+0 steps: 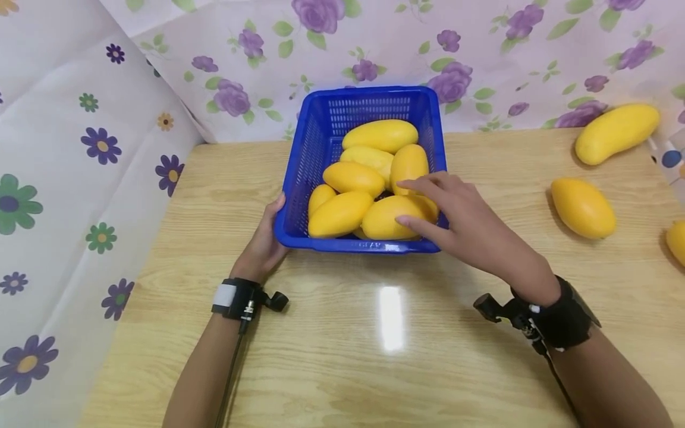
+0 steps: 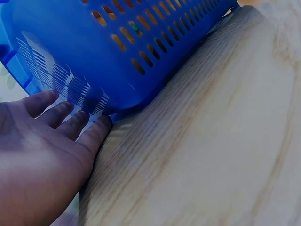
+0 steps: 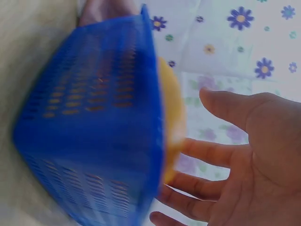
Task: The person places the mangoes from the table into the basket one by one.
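Note:
A blue plastic basket with slotted walls stands on the table and holds several yellow mangoes. My left hand rests against its left side, thumb up near the rim. In the left wrist view its straight fingertips touch the basket wall. Over the basket's front right corner hovers my right hand, thumb and fingers spread above a mango. The right wrist view shows that hand with its thumb well apart from the fingers, whose tips are right at the fruit and rim.
Outside the basket on the right lie a mango, a longer curved yellow fruit and another yellow fruit cut off by the frame. Flowered sheets hang behind the wooden table and on its left.

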A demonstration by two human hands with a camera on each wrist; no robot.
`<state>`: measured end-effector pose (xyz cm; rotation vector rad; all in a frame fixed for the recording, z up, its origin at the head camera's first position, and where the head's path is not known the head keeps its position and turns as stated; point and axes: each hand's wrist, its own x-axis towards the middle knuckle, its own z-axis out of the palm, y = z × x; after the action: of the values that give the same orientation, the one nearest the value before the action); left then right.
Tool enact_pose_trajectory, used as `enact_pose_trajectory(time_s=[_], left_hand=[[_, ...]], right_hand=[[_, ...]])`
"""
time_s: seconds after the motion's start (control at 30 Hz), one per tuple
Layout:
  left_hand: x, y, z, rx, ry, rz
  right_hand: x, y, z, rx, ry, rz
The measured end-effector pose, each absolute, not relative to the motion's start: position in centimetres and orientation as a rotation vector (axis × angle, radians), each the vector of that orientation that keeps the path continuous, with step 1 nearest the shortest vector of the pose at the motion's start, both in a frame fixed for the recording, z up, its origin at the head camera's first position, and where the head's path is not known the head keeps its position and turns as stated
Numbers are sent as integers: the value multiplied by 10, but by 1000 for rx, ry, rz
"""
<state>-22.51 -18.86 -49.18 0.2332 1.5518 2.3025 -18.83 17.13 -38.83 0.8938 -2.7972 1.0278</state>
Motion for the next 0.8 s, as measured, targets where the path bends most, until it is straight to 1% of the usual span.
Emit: enact_pose_trajectory(time_s=[0.27,0.47,0.8], left_hand=[[-224,-187,-490,236,1586,2285],[-226,-188,-495,221,1584,2283],[-226,-188,-493,225,1558,2305]], right_hand=[[-182,193,-364,821,-2816,1078],[-182,207,-360,821,-2880,1066],[-191,250,-346,744,-2824,1082]])
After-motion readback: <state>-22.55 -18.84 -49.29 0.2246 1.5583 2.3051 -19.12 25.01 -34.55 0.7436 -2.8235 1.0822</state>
